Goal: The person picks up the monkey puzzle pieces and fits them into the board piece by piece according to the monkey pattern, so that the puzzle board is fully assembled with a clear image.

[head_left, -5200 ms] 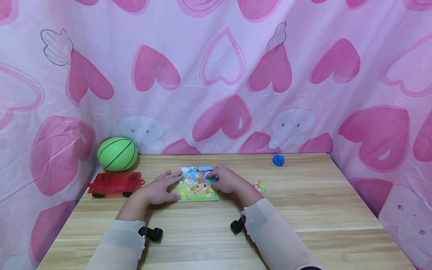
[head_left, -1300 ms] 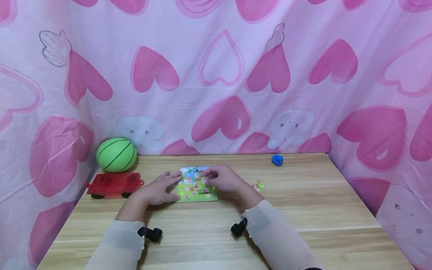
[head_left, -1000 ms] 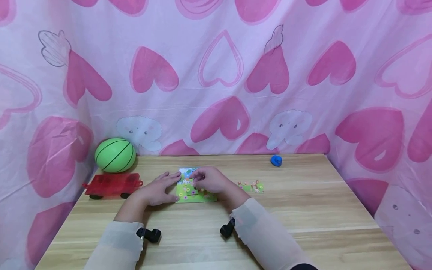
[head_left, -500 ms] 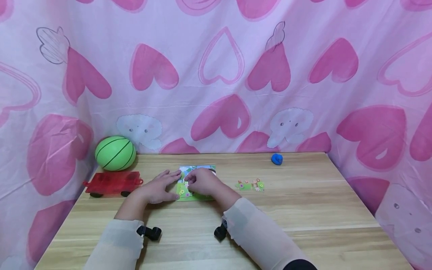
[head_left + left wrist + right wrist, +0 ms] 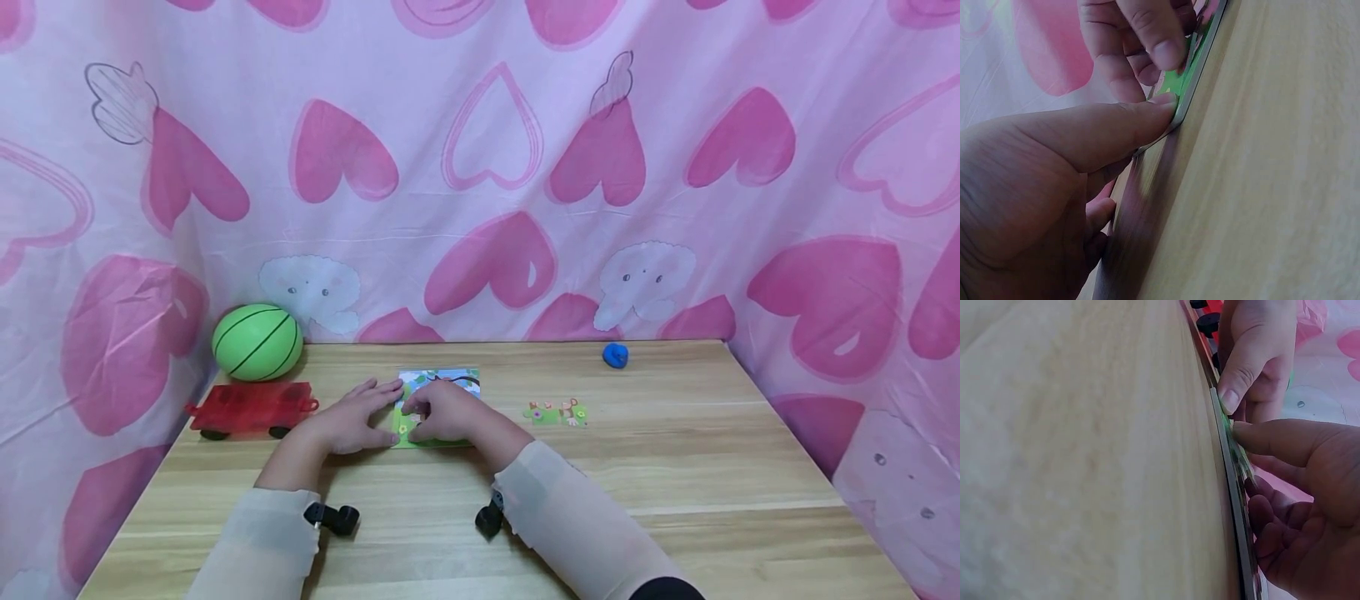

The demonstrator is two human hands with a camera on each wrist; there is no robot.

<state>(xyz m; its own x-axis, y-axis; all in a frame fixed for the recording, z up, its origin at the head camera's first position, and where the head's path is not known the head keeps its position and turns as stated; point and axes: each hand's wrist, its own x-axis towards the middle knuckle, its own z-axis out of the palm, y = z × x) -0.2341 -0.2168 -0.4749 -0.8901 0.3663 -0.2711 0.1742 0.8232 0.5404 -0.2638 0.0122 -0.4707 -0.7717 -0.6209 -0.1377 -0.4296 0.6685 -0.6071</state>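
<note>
A square jigsaw puzzle board (image 5: 459,376) with a colourful cartoon picture lies flat at mid-table. My left hand (image 5: 352,421) rests at its left side, fingers extended to the edge; in the left wrist view the thumb (image 5: 1160,107) presses the near corner. Over the board's left half, my right hand (image 5: 447,412) pinches a green puzzle piece (image 5: 1242,464) between thumb and fingers, low against the board and slightly tilted. The right hand covers much of the picture. Loose puzzle pieces (image 5: 557,412) lie to the right, showing green ground and bits of a brown monkey.
A red toy wagon (image 5: 251,408) stands left of my left hand, with a green ball (image 5: 257,342) behind it. Towards the back right sits a small blue toy (image 5: 616,356). A pink heart-patterned curtain (image 5: 495,258) hangs along the table's back edge.
My right hand has moved left across the board with the green puzzle piece, now low near the left hand's thumb. The loose pieces on the right show fully. My left hand has stayed put.
</note>
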